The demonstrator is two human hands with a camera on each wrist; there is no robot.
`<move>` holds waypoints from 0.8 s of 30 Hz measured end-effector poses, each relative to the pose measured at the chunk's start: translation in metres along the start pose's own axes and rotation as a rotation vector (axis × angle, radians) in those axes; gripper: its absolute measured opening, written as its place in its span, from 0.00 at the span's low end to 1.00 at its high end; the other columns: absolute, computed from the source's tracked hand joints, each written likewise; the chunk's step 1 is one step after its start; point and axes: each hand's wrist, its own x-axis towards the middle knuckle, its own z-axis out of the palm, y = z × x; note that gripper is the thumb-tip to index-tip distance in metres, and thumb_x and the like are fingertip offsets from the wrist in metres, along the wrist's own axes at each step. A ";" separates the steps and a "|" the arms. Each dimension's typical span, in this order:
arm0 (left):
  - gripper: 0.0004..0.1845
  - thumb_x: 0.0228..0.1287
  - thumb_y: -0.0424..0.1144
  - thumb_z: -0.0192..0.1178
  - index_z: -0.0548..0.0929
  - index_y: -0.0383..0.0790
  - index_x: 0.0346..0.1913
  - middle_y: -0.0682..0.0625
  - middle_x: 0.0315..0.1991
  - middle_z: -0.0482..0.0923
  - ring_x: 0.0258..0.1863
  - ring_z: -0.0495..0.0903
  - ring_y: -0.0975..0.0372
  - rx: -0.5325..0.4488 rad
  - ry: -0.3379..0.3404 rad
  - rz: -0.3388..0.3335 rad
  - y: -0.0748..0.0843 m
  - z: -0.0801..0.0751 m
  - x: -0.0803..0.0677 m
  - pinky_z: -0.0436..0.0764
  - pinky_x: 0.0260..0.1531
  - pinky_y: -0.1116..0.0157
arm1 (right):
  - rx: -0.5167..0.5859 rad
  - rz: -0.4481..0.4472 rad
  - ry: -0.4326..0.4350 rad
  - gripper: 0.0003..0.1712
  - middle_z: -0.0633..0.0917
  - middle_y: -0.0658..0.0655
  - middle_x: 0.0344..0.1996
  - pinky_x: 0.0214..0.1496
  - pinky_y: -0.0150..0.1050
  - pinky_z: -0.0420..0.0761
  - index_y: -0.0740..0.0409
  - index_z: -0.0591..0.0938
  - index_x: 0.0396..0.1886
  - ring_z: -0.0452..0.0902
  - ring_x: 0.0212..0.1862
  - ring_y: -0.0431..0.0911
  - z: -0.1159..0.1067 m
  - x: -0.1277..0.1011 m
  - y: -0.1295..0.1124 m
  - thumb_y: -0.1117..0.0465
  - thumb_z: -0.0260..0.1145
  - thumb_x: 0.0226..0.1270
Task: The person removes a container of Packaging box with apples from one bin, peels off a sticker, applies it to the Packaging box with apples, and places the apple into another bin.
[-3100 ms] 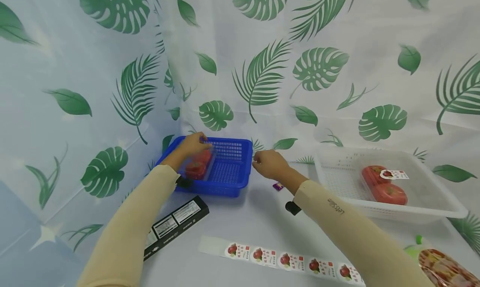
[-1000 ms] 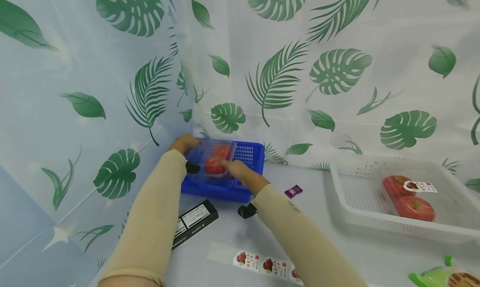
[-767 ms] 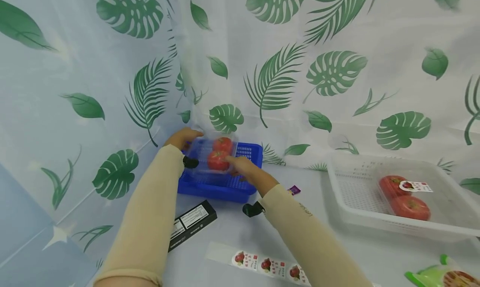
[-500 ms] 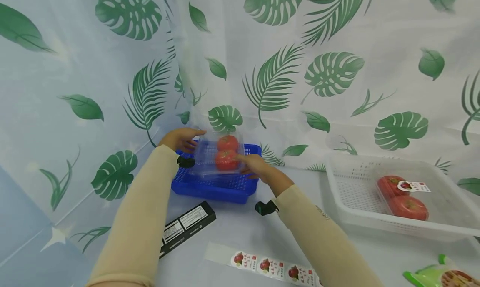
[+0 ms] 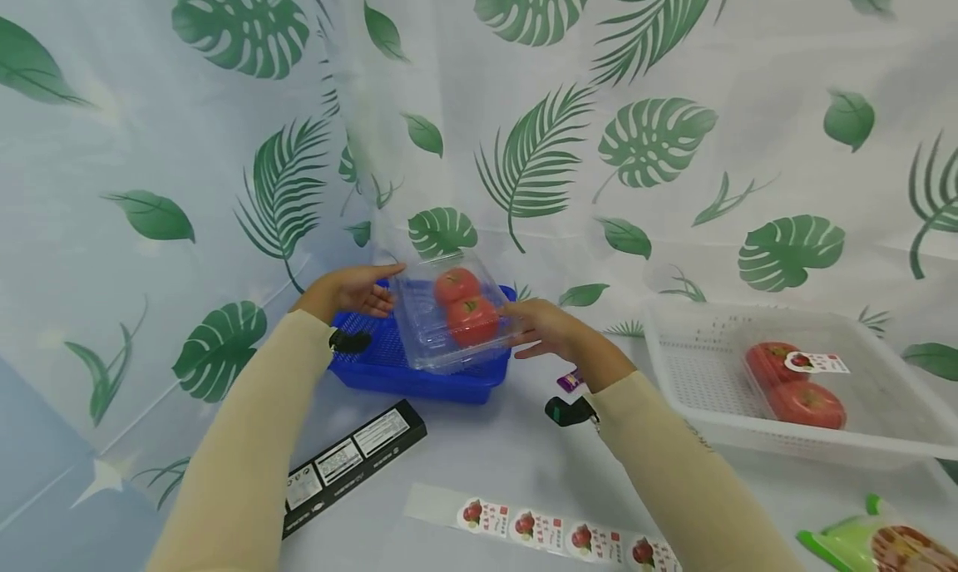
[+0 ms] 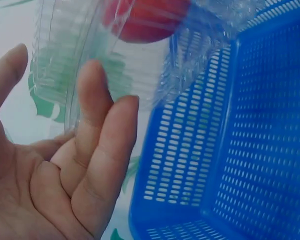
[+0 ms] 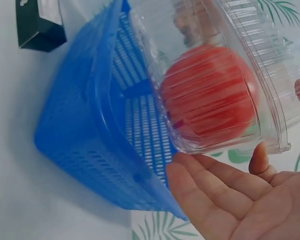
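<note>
Nearest you, your right hand supports the clear tomato box from its right end, fingers straight and flat against the plastic. Your left hand meets the left end, also with straight fingers: a two-palm grip, neither hand curled round it. The box is held just above the blue basket, tilted, its long axis running away from you. Both hands sit equally close; the white basket lies well apart to your right.

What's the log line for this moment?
clear tomato box above blue basket | left hand open | right hand open, supporting box
</note>
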 end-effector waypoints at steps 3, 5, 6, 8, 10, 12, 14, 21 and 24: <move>0.43 0.69 0.61 0.52 0.45 0.46 0.76 0.37 0.51 0.68 0.44 0.76 0.52 0.010 -0.024 0.017 -0.003 0.003 -0.002 0.76 0.55 0.52 | -0.003 -0.012 -0.017 0.33 0.74 0.66 0.61 0.54 0.52 0.79 0.61 0.66 0.67 0.75 0.58 0.60 -0.005 -0.008 0.000 0.45 0.57 0.72; 0.41 0.71 0.59 0.51 0.47 0.45 0.75 0.39 0.46 0.69 0.40 0.77 0.53 0.023 -0.045 0.032 -0.004 0.006 -0.004 0.79 0.50 0.54 | 0.003 -0.024 -0.024 0.33 0.74 0.65 0.61 0.55 0.53 0.78 0.61 0.66 0.67 0.74 0.59 0.60 -0.009 -0.014 0.002 0.46 0.57 0.73; 0.39 0.71 0.58 0.51 0.48 0.44 0.74 0.40 0.44 0.70 0.38 0.78 0.54 0.024 -0.050 0.039 -0.004 0.008 -0.005 0.80 0.48 0.55 | 0.005 -0.030 -0.026 0.33 0.73 0.65 0.62 0.56 0.52 0.77 0.62 0.66 0.67 0.74 0.59 0.60 -0.011 -0.016 0.002 0.46 0.57 0.73; 0.37 0.72 0.56 0.51 0.50 0.43 0.73 0.41 0.39 0.72 0.35 0.78 0.55 0.021 -0.060 0.054 -0.004 0.012 -0.008 0.81 0.46 0.56 | 0.008 -0.040 -0.027 0.34 0.72 0.63 0.63 0.57 0.52 0.76 0.62 0.64 0.68 0.73 0.59 0.60 -0.015 -0.022 0.004 0.46 0.58 0.72; 0.36 0.73 0.54 0.52 0.49 0.42 0.72 0.43 0.36 0.74 0.33 0.79 0.56 0.008 -0.065 0.068 -0.004 0.018 -0.012 0.82 0.45 0.56 | 0.032 -0.045 -0.032 0.36 0.70 0.63 0.63 0.58 0.52 0.75 0.63 0.62 0.69 0.73 0.60 0.60 -0.018 -0.028 0.006 0.46 0.60 0.71; 0.37 0.73 0.53 0.52 0.49 0.41 0.73 0.45 0.33 0.75 0.31 0.79 0.56 -0.018 -0.069 0.080 -0.004 0.024 -0.017 0.82 0.45 0.56 | 0.067 -0.051 -0.050 0.37 0.69 0.64 0.64 0.59 0.52 0.75 0.65 0.60 0.68 0.73 0.60 0.61 -0.021 -0.035 0.007 0.49 0.61 0.71; 0.37 0.72 0.53 0.52 0.51 0.40 0.73 0.46 0.30 0.75 0.29 0.79 0.57 -0.051 -0.071 0.092 -0.005 0.031 -0.022 0.82 0.44 0.57 | 0.100 -0.073 -0.072 0.37 0.68 0.66 0.63 0.59 0.52 0.75 0.67 0.58 0.67 0.73 0.60 0.62 -0.024 -0.042 0.009 0.51 0.62 0.71; 0.34 0.73 0.52 0.52 0.56 0.35 0.70 0.47 0.28 0.76 0.27 0.80 0.59 -0.097 -0.099 0.152 -0.011 0.050 -0.035 0.83 0.43 0.58 | 0.105 -0.194 -0.094 0.34 0.68 0.66 0.60 0.58 0.53 0.75 0.69 0.58 0.65 0.75 0.58 0.60 -0.034 -0.062 0.019 0.52 0.60 0.73; 0.33 0.73 0.53 0.52 0.56 0.37 0.69 0.46 0.29 0.76 0.28 0.80 0.58 -0.133 -0.105 0.159 -0.015 0.059 -0.039 0.83 0.41 0.59 | 0.137 -0.228 -0.081 0.35 0.69 0.65 0.61 0.59 0.54 0.74 0.67 0.56 0.68 0.74 0.59 0.58 -0.039 -0.068 0.028 0.52 0.58 0.74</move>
